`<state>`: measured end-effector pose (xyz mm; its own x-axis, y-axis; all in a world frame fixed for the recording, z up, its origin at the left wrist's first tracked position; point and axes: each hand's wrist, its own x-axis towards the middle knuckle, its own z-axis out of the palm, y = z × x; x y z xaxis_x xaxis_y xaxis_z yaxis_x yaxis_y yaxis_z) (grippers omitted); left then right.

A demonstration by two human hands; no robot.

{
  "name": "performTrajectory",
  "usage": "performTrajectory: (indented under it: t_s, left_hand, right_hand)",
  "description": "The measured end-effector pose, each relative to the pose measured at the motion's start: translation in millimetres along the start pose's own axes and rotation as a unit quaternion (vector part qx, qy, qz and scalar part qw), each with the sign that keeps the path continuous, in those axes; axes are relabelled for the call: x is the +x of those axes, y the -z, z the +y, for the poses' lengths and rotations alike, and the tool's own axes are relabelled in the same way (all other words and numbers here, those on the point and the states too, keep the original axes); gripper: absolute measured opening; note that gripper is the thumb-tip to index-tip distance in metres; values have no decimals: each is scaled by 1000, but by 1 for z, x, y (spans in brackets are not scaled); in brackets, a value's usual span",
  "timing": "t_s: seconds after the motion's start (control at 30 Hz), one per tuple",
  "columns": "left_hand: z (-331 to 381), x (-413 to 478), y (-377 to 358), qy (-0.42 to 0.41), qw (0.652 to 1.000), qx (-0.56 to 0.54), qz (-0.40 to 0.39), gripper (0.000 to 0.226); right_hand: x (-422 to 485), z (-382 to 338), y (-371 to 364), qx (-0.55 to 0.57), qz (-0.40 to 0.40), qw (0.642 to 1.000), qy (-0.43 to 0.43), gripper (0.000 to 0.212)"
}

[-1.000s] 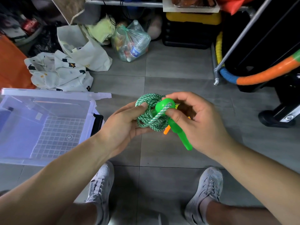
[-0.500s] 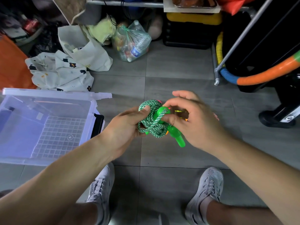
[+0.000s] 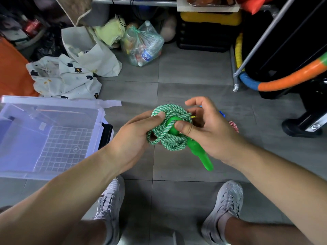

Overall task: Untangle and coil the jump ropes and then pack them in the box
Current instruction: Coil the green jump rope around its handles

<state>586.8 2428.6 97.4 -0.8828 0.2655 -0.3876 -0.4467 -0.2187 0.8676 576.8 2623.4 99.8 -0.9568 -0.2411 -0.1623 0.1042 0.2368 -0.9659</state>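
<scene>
We are finishing the coil of the green jump rope (image 3: 169, 140), held in the air over the floor, right of the open box (image 3: 53, 103). Our left hand (image 3: 134, 137) grips the loops with the thumb on top. Our right hand (image 3: 208, 131) pinches the green handle (image 3: 200, 154) by its head, forefinger lifted. Next, we judge, comes locking the end and carrying the bundle left into the box. Since a second ago, the handle has sunk deeper into the coil.
</scene>
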Motion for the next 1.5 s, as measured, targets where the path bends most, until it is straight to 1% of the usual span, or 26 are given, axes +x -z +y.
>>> performTrajectory:
  t_s: [0.03,0.07,0.1,0.17,0.2,0.23,0.3,0.37,0.4,0.43,0.5,0.57,0.67,0.8,0.83,0.9,0.93,0.97,1.03,1.1,1.17,1.2,1.27,1.37,1.43,1.5]
  left_hand:
    - [1,0,0,1,1000,0,-12,43]
    - [2,-1,0,5,1000,0,-31,41]
    - [3,-2,-1,11,998,-2,-54,41]
    - [1,-3,-2,24,996,5,-90,43]
    - [0,-4,-1,30,994,15,-102,42]
    - [-2,-4,0,36,993,28,-110,43]
    - [-5,-2,2,43,991,68,-109,45]
    - [-5,0,3,45,989,101,-94,47]
    - [-5,0,2,47,989,105,-90,47]
    - [-5,0,1,51,989,104,-88,49]
    - [-4,-1,-1,52,990,99,-91,52]
    - [-5,-3,-2,29,990,91,-108,57]
    - [-6,-7,-4,11,990,87,-114,60]
    - [-9,-7,-11,24,990,110,-86,52]
    - [-11,-6,-12,32,992,98,-69,50]
    - [-12,-3,-10,53,995,77,-36,41]
    - [-14,-3,-9,65,995,74,-30,38]
    - [-15,-3,-8,78,994,75,-34,37]
    - [-17,-5,-7,107,989,82,-65,47]
    - [-19,-6,-8,121,984,99,-82,50]
    - [-21,-6,-8,122,984,106,-81,44]
    - [-23,-6,-9,118,984,97,-87,42]
    - [-24,-6,-10,105,988,61,-93,45]
    - [-20,-4,-15,90,993,9,-82,48]
    - [-23,0,-18,81,994,28,-60,50]
    - [-26,1,-21,63,997,41,-32,47]
  right_hand:
    - [0,0,0,13,-10,1000,-21,74]
    - [1,0,0,22,-27,999,-36,69]
    - [1,0,1,29,-43,998,-47,58]
    - [1,0,-1,52,-41,995,-71,32]
    - [0,0,-1,70,-33,993,-85,22]
    - [0,1,-1,87,-27,991,-94,17]
    - [-1,-2,0,128,-36,986,-105,18]
    - [-2,-5,2,177,-61,975,-116,31]
    - [-2,-7,2,187,-64,973,-118,33]
    - [-2,-7,2,182,-57,975,-113,31]
    - [-1,-5,-2,160,-24,981,-102,20]
    - [0,-3,-6,147,25,983,-109,11]
    - [5,2,-6,143,91,979,-114,15]
    - [11,3,-7,41,142,987,-67,36]
    - [12,3,-6,28,157,986,-48,36]
    - [14,1,0,25,190,981,-16,25]
    - [16,0,3,34,209,977,-13,21]
    - [19,0,7,45,227,973,-16,19]
    - [22,2,12,47,248,967,-24,20]
    - [21,7,12,18,247,968,-24,24]
    - [18,10,11,-38,235,971,-7,29]
    - [16,11,10,-59,226,972,4,32]
    - [15,12,7,-83,213,973,23,34]
    - [12,11,0,-104,189,975,49,23]
    - [10,9,-2,-103,172,978,61,13]
    - [9,8,-3,-106,162,979,67,6]
